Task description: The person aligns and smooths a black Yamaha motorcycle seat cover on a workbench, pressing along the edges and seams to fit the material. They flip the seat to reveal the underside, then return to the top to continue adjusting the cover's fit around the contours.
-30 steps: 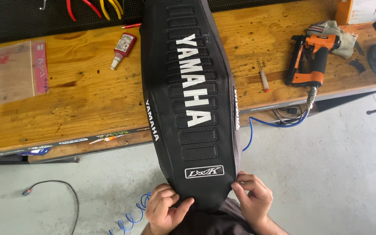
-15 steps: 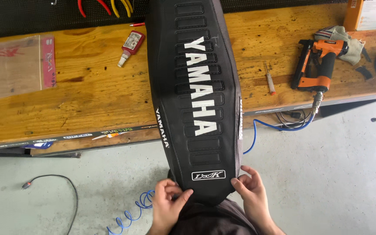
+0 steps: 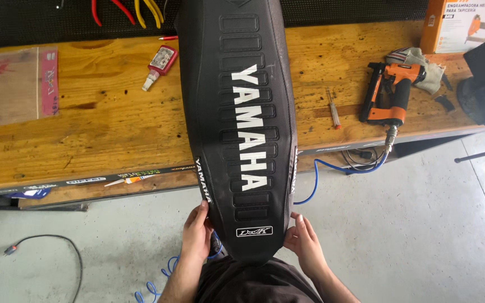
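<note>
A: Item under inspection?

B: Long black seat (image 3: 242,129) with ribbed vinyl cover and white lettering. Far end resting on the wooden worktop (image 3: 108,129), near end overhanging the edge, propped against the person's body above the grey floor (image 3: 433,235).

A: Hands?

B: Left hand (image 3: 197,238) curled round the near left edge of the seat, fingers wrapped onto the side. Right hand (image 3: 303,242) pressed on the near right edge, fingers mostly extended, thumb toward the cover. Both in contact; neither fully closed.

A: Handling?

B: Judged moderately light, rigid base beneath padding. Cover likely soft, slightly grippy across the ribs, smoother on the sides. Best held at the side edges near the narrow tail, as at present, or further up at mid-length for balance.

A: Orientation?

B: Long axis running away from the person, nearly square to the worktop edge, tilted slightly left at the far end. Narrow end nearest, top face up.

A: Surroundings?

B: Orange staple gun (image 3: 391,95) with blue hose (image 3: 324,168) well to the right, small screwdriver (image 3: 332,109) between, glue bottle (image 3: 158,64) to the left.
</note>
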